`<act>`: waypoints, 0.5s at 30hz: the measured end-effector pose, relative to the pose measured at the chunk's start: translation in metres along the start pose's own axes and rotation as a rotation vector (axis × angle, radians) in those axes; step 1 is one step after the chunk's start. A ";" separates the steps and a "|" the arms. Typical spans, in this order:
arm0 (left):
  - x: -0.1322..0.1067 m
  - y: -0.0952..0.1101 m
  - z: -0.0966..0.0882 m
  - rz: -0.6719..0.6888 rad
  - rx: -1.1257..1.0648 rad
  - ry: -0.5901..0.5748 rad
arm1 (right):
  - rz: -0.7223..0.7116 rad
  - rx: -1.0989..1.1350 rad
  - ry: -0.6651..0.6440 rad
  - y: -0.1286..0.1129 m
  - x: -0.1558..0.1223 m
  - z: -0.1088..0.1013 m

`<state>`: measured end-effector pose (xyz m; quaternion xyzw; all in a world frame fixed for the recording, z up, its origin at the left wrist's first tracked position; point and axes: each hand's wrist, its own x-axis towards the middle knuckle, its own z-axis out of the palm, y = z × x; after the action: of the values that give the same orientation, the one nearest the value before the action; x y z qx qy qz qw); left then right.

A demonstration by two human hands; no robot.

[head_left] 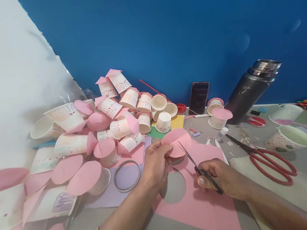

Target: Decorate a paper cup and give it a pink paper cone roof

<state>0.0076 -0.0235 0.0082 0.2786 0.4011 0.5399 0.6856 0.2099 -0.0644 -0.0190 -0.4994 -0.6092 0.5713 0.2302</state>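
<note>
Between its thumb and fingers, my left hand (pixel 157 165) holds a pink paper circle (pixel 181 138) by its left edge. My right hand (pixel 221 178) grips a small pair of dark-handled scissors (pixel 207 178), their blades pointing up and left over the circle's face. Whether the blades are cutting into the paper I cannot tell. Below both hands lies a pink paper sheet (pixel 198 213) with a round hole cut out of it. Just left of my left hand, a grey ring (pixel 117 182) rests on a purple sheet (pixel 103 200).
Decorated paper cups (pixel 120 128) with pink paper tops are piled at left. Large red-handled scissors (pixel 281 166) lie on a cloth (pixel 243 167) at right. Behind are a tilted black flask (pixel 244 96), a phone (pixel 198 98) against the blue wall, and a patterned cup (pixel 280 141).
</note>
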 end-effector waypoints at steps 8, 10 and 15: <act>0.000 0.000 0.001 -0.022 0.015 0.011 | 0.064 0.002 -0.033 -0.010 0.000 -0.001; 0.000 0.000 0.001 -0.021 0.021 0.018 | 0.076 -0.013 -0.027 -0.013 0.001 -0.001; 0.000 0.002 0.001 -0.022 0.021 0.022 | 0.084 -0.049 -0.023 -0.011 0.001 -0.001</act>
<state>0.0071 -0.0226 0.0099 0.2753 0.4175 0.5311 0.6840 0.2064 -0.0609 -0.0085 -0.5233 -0.6043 0.5711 0.1868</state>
